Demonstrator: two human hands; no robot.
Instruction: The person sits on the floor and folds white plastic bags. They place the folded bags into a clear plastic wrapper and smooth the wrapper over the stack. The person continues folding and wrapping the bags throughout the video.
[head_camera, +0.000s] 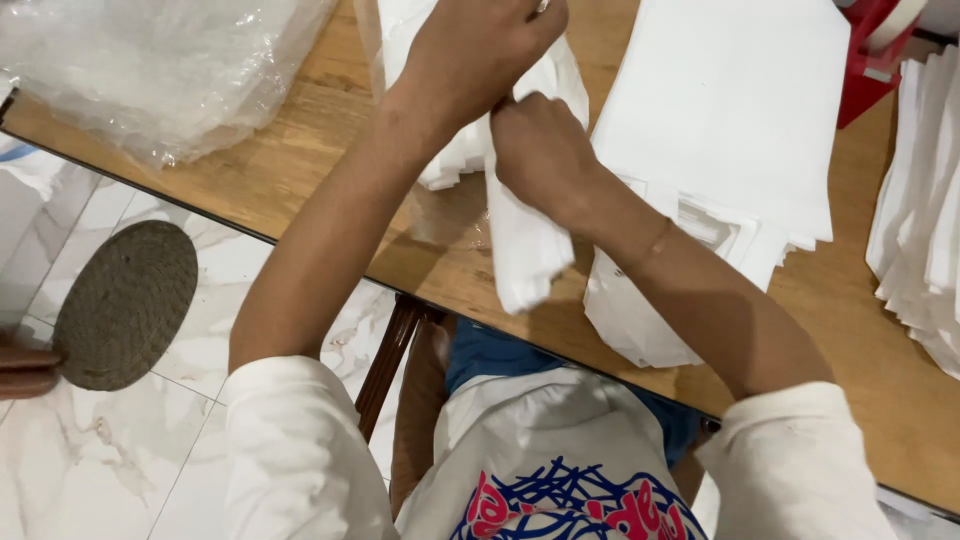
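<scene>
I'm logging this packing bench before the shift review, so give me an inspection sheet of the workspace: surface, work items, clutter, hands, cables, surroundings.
Surface: wooden table, mostly covered, bare patches at the near edge.
Work items: folded white piece gripped in both hands; pile of folded white pieces behind it; stack of flat white sheets to the right.
Clutter: crumpled clear plastic wrap far left; red holder; fanned white sheets at the right edge.
Hands: left hand and right hand both closed on the white piece.
Cables: nothing seen.
Surroundings: marble-tiled floor, round woven mat.
</scene>
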